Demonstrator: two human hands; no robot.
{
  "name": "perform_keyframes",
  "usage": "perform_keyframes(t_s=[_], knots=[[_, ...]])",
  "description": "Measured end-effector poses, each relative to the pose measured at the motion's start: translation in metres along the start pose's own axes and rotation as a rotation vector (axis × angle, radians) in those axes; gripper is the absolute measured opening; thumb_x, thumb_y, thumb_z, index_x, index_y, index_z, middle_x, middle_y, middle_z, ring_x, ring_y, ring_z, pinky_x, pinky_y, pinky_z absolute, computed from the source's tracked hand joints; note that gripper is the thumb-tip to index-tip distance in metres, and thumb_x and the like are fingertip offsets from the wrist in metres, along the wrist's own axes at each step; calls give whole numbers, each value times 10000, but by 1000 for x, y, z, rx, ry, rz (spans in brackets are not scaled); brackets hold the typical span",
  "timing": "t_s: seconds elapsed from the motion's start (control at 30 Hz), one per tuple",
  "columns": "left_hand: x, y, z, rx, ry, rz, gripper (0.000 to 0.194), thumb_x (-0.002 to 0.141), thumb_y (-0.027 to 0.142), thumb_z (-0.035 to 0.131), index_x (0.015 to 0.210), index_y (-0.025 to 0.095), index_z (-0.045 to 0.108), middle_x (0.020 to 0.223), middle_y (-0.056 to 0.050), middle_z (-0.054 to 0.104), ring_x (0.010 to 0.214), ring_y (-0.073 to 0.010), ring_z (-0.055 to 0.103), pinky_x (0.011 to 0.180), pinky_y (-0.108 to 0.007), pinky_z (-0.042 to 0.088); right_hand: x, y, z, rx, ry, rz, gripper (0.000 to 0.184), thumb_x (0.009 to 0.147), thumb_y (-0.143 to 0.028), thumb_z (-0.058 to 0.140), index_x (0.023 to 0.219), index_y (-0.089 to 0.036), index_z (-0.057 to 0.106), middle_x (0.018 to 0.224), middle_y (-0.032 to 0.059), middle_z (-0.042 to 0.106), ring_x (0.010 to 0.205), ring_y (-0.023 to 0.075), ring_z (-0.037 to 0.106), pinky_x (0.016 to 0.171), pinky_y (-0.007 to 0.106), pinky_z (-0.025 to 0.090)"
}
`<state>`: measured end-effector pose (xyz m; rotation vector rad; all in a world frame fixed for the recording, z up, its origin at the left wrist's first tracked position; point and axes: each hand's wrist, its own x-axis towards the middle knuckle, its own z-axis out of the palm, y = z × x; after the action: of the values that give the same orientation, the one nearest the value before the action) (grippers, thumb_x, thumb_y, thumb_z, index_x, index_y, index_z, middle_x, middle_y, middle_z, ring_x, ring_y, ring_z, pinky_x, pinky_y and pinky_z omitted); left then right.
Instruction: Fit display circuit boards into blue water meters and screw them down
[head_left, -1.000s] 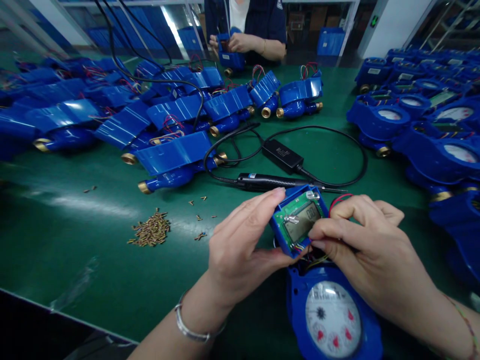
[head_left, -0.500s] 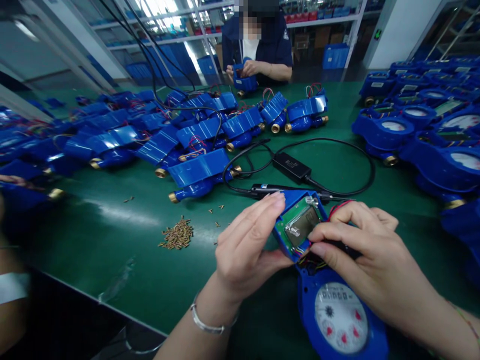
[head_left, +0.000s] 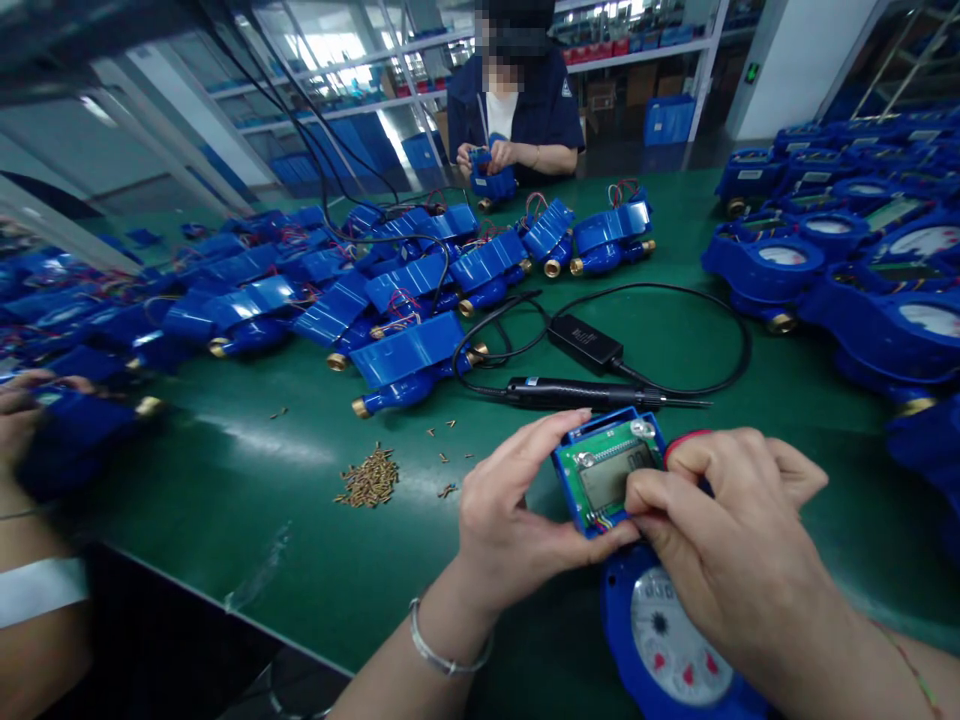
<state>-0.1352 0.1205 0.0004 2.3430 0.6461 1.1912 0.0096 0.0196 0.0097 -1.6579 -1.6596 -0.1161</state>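
Note:
My left hand [head_left: 510, 500] grips a small blue housing [head_left: 568, 490] from its left side, thumb along the lower edge. Inside sits a green circuit board [head_left: 616, 437] with a grey LCD [head_left: 611, 476], tilted toward me. My right hand [head_left: 735, 530] is closed, thumb and forefinger pinched at the board's lower right corner; what they hold is hidden. A red wire [head_left: 686, 437] loops out beside the right knuckles. Below the housing lies a blue water meter [head_left: 622, 630] with a round white dial [head_left: 675, 640], partly covered by my right hand.
A black electric screwdriver [head_left: 577, 392] with its cable and black box [head_left: 585, 343] lies behind the housing. Small brass screws [head_left: 369, 478] form a pile to the left. Blue meters [head_left: 409, 350] crowd the table's left and right [head_left: 870, 330]. A co-worker [head_left: 517, 110] sits opposite; another's arm [head_left: 37, 540] is at left.
The housing has turned and tipped so the board and LCD show more fully. My left fingers have shifted toward its top edge, and my right hand has curled tighter at the corner.

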Motion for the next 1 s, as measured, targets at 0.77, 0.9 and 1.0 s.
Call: perform_keyframes(t_s=[0.77, 0.9, 1.0], knots=[[-16, -9, 23, -113, 160, -86, 706, 619, 455, 787, 1211, 126, 588, 1043, -144, 715, 888, -247, 708, 822, -404, 606, -6, 12, 0, -11, -45, 47, 135, 888, -238, 537, 1022, -245, 543, 1133, 79, 452, 1048, 273, 423, 839, 414, 312], [-17, -10, 24, -156, 139, -122, 713, 623, 462, 778, 1217, 119, 585, 1039, -144, 715, 884, -243, 708, 828, -395, 605, -5, 15, 2, -57, -40, -32, 155, 857, -260, 567, 1012, -258, 568, 1143, 74, 462, 1022, 270, 436, 805, 398, 313], [-17, -10, 23, -192, 134, -150, 714, 612, 451, 776, 1215, 119, 586, 1047, -143, 712, 890, -247, 708, 831, -402, 605, -5, 20, 5, -125, 13, -65, 155, 839, -247, 546, 992, -240, 576, 1140, 83, 473, 1007, 277, 454, 796, 404, 314]])
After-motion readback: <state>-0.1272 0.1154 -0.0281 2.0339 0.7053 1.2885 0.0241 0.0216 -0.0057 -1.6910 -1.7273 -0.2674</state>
